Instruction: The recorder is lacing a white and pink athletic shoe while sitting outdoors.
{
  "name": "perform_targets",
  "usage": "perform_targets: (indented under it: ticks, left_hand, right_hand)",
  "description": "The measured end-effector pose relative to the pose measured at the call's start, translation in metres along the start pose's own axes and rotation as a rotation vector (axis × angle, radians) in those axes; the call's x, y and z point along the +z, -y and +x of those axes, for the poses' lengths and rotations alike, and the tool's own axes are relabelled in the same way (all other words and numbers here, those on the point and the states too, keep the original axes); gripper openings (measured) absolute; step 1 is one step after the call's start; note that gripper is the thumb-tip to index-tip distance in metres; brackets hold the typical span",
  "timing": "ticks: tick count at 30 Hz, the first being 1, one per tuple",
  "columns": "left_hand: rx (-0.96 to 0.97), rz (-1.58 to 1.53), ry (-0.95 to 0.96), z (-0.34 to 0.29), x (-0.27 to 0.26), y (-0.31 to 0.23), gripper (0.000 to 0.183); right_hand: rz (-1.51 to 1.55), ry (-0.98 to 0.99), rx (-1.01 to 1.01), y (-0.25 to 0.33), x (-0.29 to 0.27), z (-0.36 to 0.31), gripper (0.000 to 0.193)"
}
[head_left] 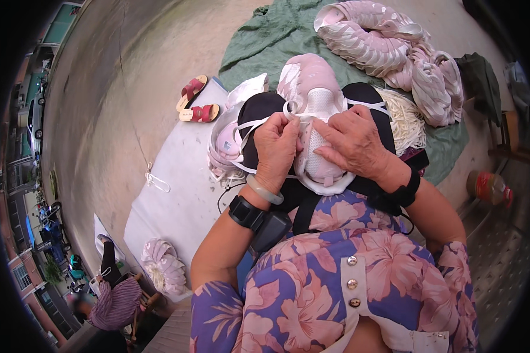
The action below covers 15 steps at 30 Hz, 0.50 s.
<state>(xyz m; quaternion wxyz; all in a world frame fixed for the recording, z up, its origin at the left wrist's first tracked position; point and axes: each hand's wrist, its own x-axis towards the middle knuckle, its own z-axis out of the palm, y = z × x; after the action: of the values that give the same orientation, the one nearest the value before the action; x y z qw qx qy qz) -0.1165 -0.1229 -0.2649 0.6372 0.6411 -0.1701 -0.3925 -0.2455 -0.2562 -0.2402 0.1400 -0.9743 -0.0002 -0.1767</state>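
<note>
Head: pink shoe upper (320,106) lies between the fingers (331,134).

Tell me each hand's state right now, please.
Left hand: closed, pinching the lace.
Right hand: on the shoe; whether it grips cannot be told.

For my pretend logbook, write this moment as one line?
left hand: pinching white lace | right hand: touching pink-white shoe | green cloth: beyond shoe

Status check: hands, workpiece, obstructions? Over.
Left hand pinching white lace. Right hand on pink-white shoe upper. Shoe upper over lap, partly covered by hands.
</note>
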Motion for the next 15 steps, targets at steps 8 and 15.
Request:
perform_targets:
  ticks: [8, 15]
  left_hand:
    - [-0.005, 0.107, -0.003, 0.007, 0.0, 0.004, 0.013]
    - [0.495, 0.585, -0.048, 0.014, 0.001, 0.008, 0.013]
  right_hand:
    - [0.041, -0.035, 0.025, -0.002, 0.005, -0.003, 0.045]
    - [0.095, -0.054, 0.056, -0.003, 0.005, -0.003, 0.045]
